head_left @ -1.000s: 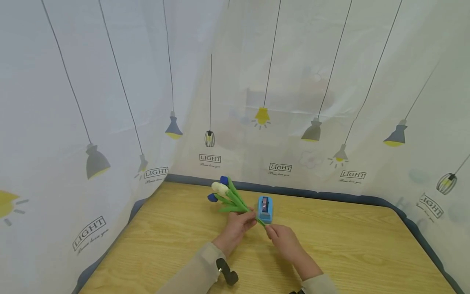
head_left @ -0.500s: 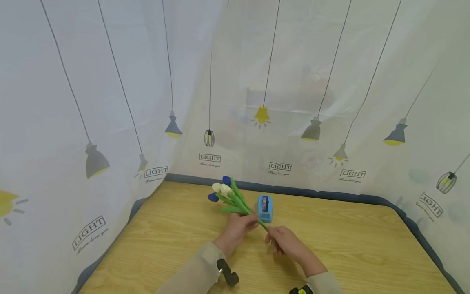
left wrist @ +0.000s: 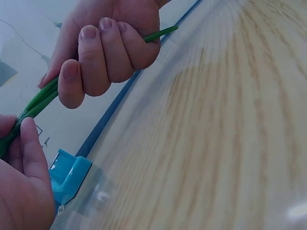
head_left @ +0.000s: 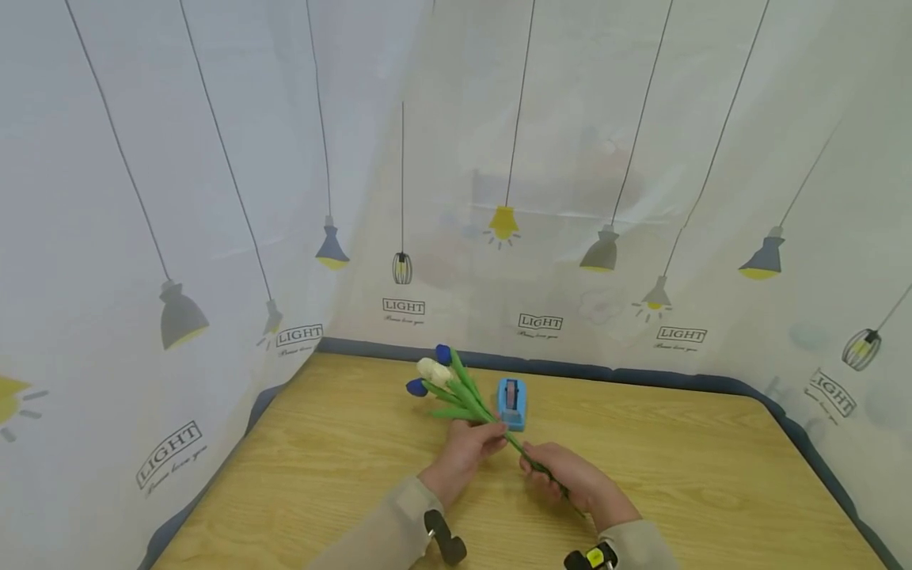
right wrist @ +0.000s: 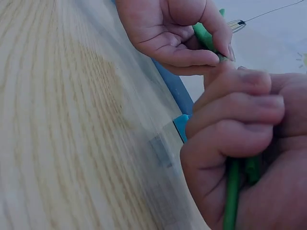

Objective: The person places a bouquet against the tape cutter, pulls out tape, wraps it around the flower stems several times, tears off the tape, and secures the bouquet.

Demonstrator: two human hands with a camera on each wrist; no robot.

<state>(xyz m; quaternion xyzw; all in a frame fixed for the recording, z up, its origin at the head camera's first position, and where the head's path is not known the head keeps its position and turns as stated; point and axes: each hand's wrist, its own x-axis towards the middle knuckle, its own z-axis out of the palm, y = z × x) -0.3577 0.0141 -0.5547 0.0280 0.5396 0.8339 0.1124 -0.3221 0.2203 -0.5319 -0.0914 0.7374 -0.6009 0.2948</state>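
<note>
A bunch of artificial tulips (head_left: 466, 393), blue and white with green leaves, slants across the head view with its blooms at the far left. My left hand (head_left: 463, 457) pinches the stems just below the leaves. Lower down, my right hand (head_left: 570, 476) has its fingers curled around the green stems (right wrist: 232, 194). In the left wrist view a stem end (left wrist: 168, 31) sticks out past the right hand. The blooms are outside both wrist views. Just beyond the hands, a light blue tape dispenser (head_left: 520, 404) stands on the table.
The wood-grain table (head_left: 684, 475) reaches back to a pale curtain (head_left: 456, 174) printed with hanging lamps. A dark blue band (head_left: 570, 369) runs along the curtain's foot. Dark wrist devices (head_left: 446, 540) sit at both cuffs.
My right hand has moved slightly down and right, from pinching near the stem ends to curling around the stems. The left hand and the blooms have shifted a little to the right.
</note>
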